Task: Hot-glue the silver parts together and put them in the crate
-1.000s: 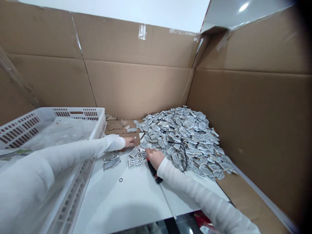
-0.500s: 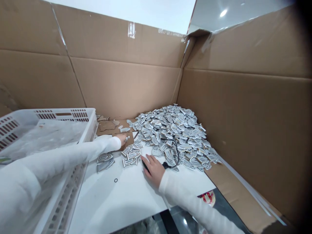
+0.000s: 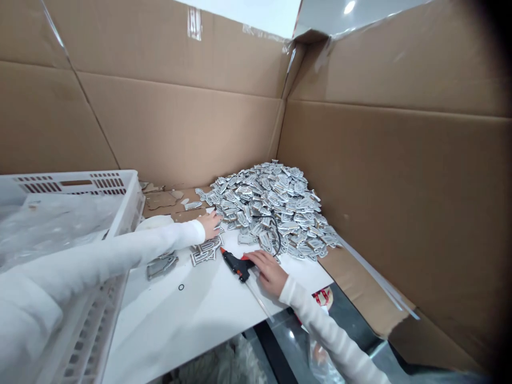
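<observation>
My left hand (image 3: 210, 224) reaches over the left edge of a big heap of flat grey-and-white pieces (image 3: 276, 202), just above a small group of outlined pieces (image 3: 206, 252); whether it touches any is hard to tell. My right hand (image 3: 270, 271) has its fingers on the handle of a black glue gun (image 3: 237, 265) with an orange tip and a clear glue stick at the rear. The gun lies on the white board (image 3: 180, 320), tip toward the group. Two pieces (image 3: 162, 265) and a small black ring (image 3: 181, 287) are farther left.
A white plastic crate (image 3: 130, 200) with clear bags (image 3: 60, 218) stands at the left. Tall cardboard walls (image 3: 180, 122) rise behind and at the right. Torn cardboard (image 3: 162, 199) lies behind the board. A black cable (image 3: 277, 229) crosses the heap.
My left hand has moved right, from the brown cardboard to the heap's edge. My right hand has shifted back to the gun's handle, and more of the gun shows. The view has shifted slightly.
</observation>
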`<act>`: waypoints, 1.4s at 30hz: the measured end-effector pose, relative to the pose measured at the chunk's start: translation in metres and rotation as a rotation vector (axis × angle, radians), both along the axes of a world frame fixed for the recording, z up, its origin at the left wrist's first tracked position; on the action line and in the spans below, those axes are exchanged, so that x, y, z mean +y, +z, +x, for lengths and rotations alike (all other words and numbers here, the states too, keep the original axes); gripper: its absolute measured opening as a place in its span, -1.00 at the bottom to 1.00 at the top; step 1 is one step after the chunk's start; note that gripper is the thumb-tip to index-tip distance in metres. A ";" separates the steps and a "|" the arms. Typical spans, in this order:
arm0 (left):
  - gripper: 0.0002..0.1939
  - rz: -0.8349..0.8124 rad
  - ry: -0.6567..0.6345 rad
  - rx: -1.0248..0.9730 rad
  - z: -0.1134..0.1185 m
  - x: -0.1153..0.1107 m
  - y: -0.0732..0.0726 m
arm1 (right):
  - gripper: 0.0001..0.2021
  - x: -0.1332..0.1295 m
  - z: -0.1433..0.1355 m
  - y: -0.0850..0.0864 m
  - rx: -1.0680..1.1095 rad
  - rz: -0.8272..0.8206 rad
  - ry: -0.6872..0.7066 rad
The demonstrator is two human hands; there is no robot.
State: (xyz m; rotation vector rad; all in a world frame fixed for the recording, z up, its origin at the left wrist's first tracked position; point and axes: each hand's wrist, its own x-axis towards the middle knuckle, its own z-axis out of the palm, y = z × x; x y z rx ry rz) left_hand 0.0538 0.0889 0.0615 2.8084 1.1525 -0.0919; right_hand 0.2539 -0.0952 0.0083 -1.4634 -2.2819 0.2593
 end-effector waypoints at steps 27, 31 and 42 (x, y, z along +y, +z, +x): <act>-0.05 -0.062 0.160 0.150 -0.037 -0.053 -0.028 | 0.01 0.170 -0.070 0.008 -0.573 -0.148 0.257; -0.06 -0.089 0.119 0.172 -0.038 -0.050 -0.025 | -0.22 0.185 -0.067 0.003 -0.605 -0.111 0.289; 0.05 -0.224 0.137 0.264 -0.036 -0.043 -0.018 | -0.70 0.183 -0.057 0.011 -0.325 -0.148 0.172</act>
